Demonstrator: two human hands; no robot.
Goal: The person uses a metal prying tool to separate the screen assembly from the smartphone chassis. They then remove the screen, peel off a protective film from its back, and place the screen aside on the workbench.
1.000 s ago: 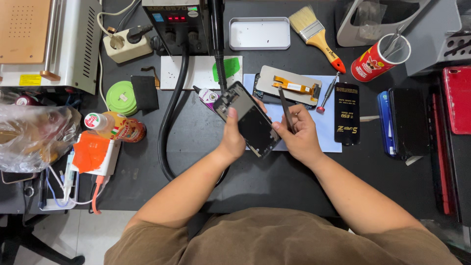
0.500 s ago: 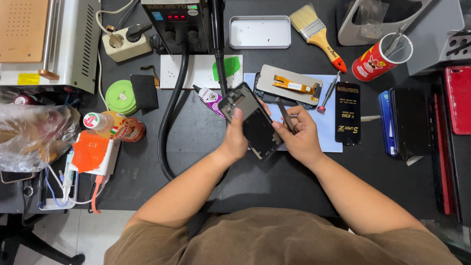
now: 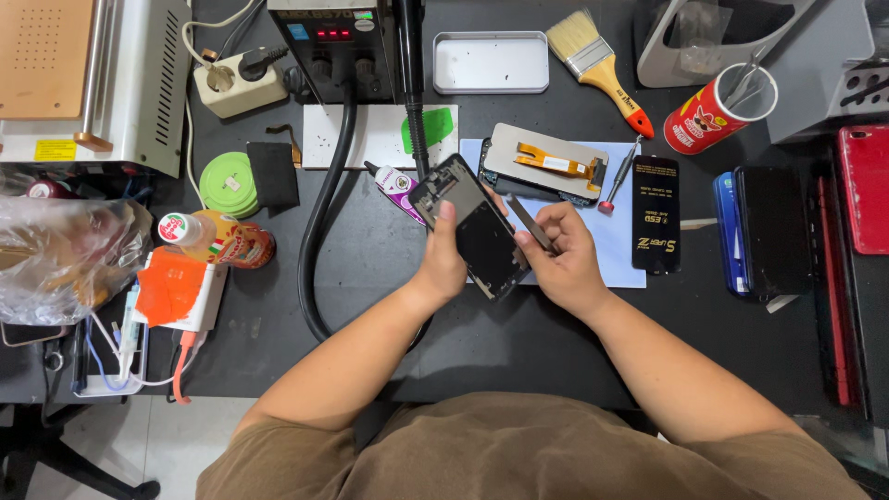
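Both hands meet over the middle of the black mat (image 3: 556, 333), and the open phone (image 3: 470, 225) they share is the landmark for everything else. Left hand (image 3: 443, 262) grips the phone by its lower left edge, thumb laid up across the dark inside face, fingers wrapped behind. Right hand (image 3: 562, 259) is closed around a thin flat metal tool (image 3: 530, 223), pinched between thumb and fingertips, with its tip close to the phone's right edge; whether it touches cannot be told.

Far left of the phone sits the big white machine (image 3: 111, 83) with a copper-coloured top. Straight above the phone stands the black heating station (image 3: 338, 46) with red digits, its thick black hose (image 3: 319, 231) curving down to the phone's left. Below the white machine lies a crumpled clear plastic bag (image 3: 65, 259). Right of the phone a stack of dark phones (image 3: 769, 231) lies beside a red one (image 3: 864, 190). Just above and right of the phone a grey screen panel (image 3: 542, 162) with an orange ribbon rests on blue paper (image 3: 616, 250). Above that are a metal tray (image 3: 491, 63) and a paintbrush (image 3: 597, 65). Further right stands a red can (image 3: 713, 111) holding tools. Left of the phone are a green tape roll (image 3: 227, 183) and a small bottle (image 3: 213, 239)
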